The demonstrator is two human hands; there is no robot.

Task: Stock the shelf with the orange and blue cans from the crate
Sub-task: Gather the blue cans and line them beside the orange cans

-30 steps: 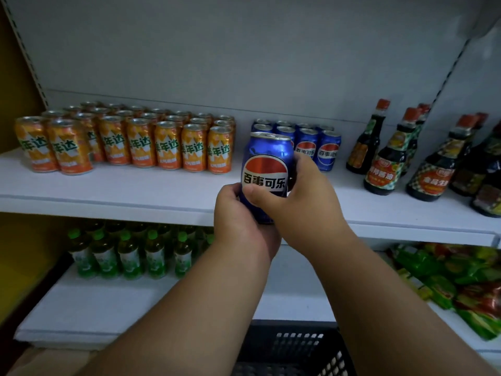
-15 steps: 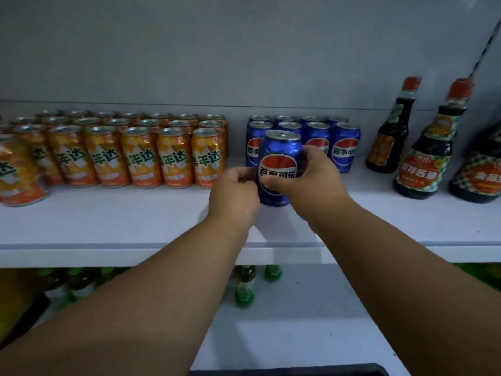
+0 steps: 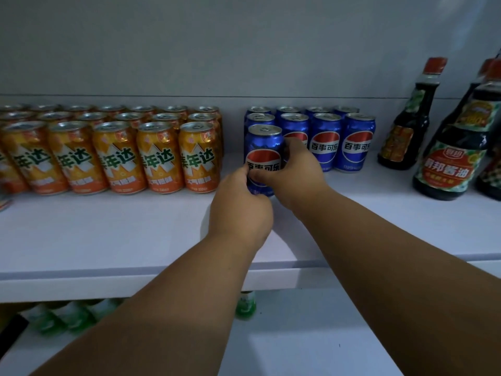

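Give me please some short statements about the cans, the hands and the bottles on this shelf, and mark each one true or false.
1. Both hands hold one blue can. True: the left hand and the right hand grip the same blue can.
2. The held can lies on its side. False: it is upright, with its top facing up.
3. The orange cans stand to the left of the blue cans. True.
4. The dark sauce bottles stand between the orange and blue cans. False: they stand at the right end of the shelf, beyond the blue cans.
5. The held can is in front of the blue group, at its left end. True.
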